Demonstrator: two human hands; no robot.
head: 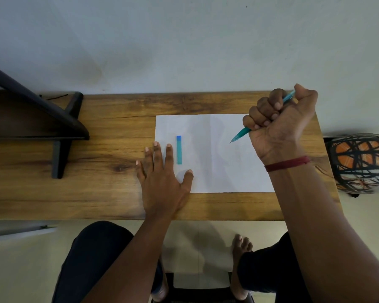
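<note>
Two hands work over one sheet of paper (217, 171) lying at the centre right of the frame on a wooden table (118, 127).

1. Right hand (280, 125): closed in a full fist round a teal pencil (242, 133), with the thumb on the pencil's upper end. The pencil's long axis runs from the upper right of the frame down to the lower left. Its fine tip points at the right half of the sheet. Whether the tip touches the paper cannot be told.

2. Left hand (162, 182): fingers straight and spread, palm down, pressing the sheet's left edge and the table beside it. It holds nothing.

3. Small blue case (179, 150): it lies flat on the left half of the sheet, long axis straight up and down in the frame, darker cap end uppermost. It sits just beside the left hand, between forefinger and thumb, and well apart from the pencil tip.

Judgement: the left hand is much the nearer to the case, so any pick-up of it falls to that hand. The fist grip is not a writing grip, so the right hand would need to re-seat the pencil before marking.
</note>
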